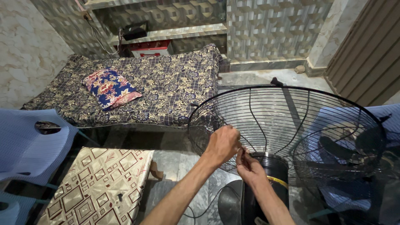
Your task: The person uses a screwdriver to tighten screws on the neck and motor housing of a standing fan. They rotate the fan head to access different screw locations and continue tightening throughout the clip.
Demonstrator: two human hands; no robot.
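Black wire fan guard (291, 125), round and dished, tilted with its open face turned up and away, rim a wide dark hoop. Thin concentric rings crossed by curved ribs running down to the hub. Lower left edge of the mesh right at both grips, touched there. Black cylindrical motor housing (273, 175) directly beneath the grips, upright, ringed by a yellow band on its right side. Black fan blades (354, 150) behind the mesh, well to the right of the grips, partly blurred by the wires.
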